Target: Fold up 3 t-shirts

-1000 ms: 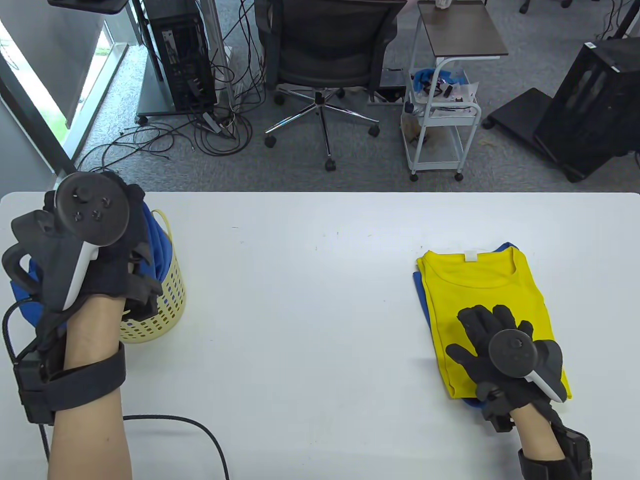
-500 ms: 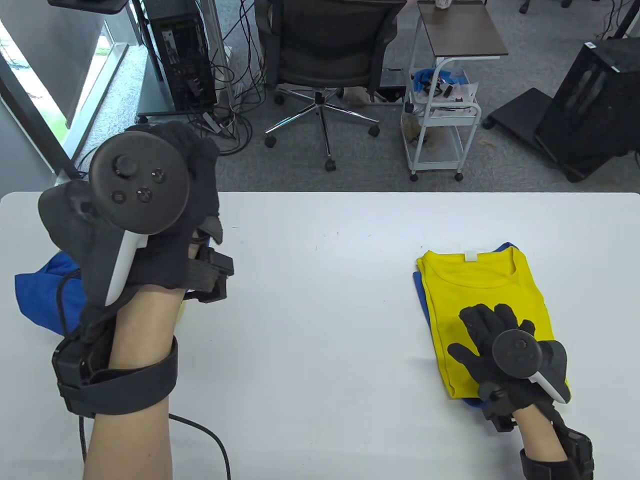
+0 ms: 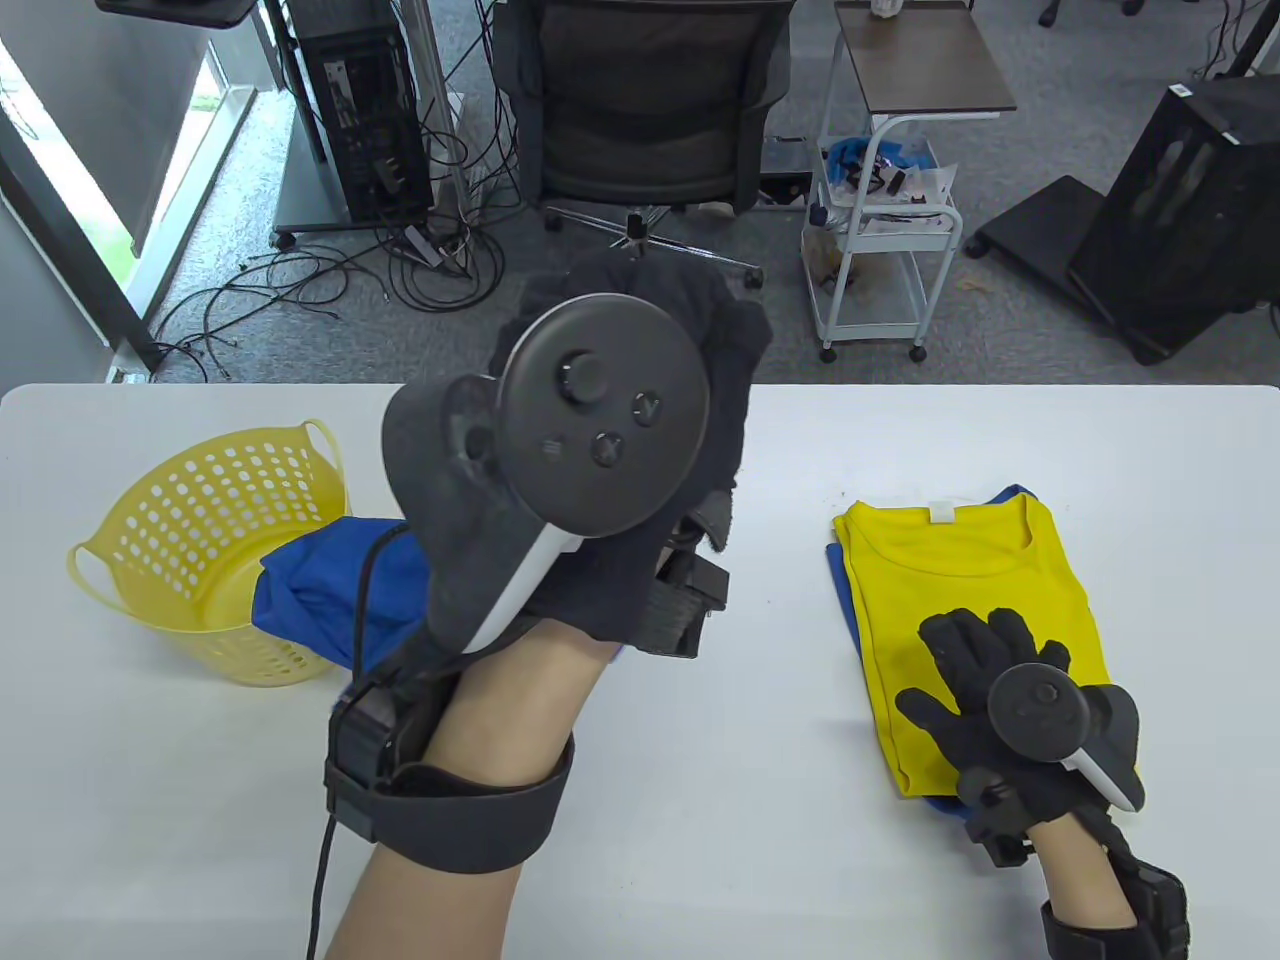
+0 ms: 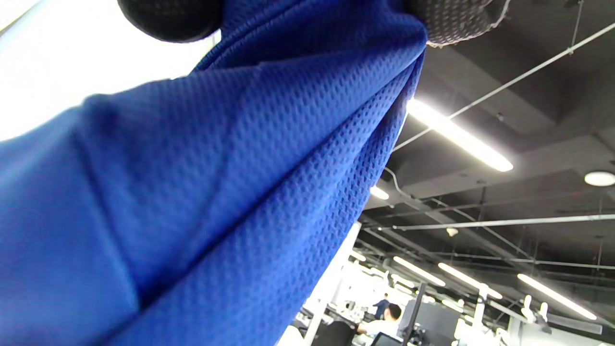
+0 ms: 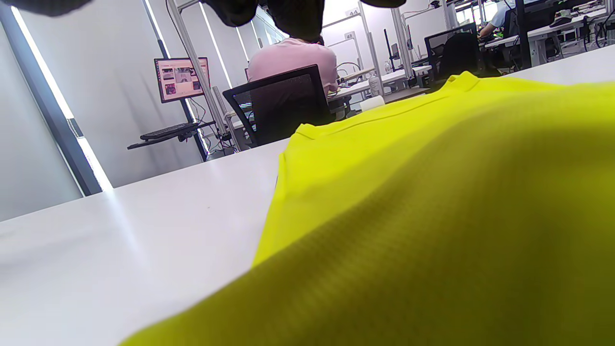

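Observation:
My left hand [image 3: 640, 420] is raised high over the table's middle and grips a crumpled blue t-shirt [image 3: 320, 595], which hangs below it; in the left wrist view the blue mesh cloth [image 4: 216, 192] hangs from my fingertips [image 4: 170, 14]. My right hand [image 3: 985, 665] rests flat, fingers spread, on a folded yellow t-shirt [image 3: 960, 580] at the table's right. The yellow t-shirt lies on top of a folded blue t-shirt [image 3: 838, 585], of which only edges show. The right wrist view shows the yellow cloth [image 5: 432, 216] close up.
A yellow perforated basket [image 3: 190, 540] stands at the table's left, beside the hanging blue cloth. A black cable [image 3: 325, 870] runs from my left wrist to the near edge. An office chair [image 3: 640, 110] and a white cart [image 3: 885, 200] stand beyond the far edge.
My left hand has lifted the blue t-shirt out of the basket and carried it up and right toward the table's middle. The basket now shows empty. My right hand has stayed on the yellow shirt.

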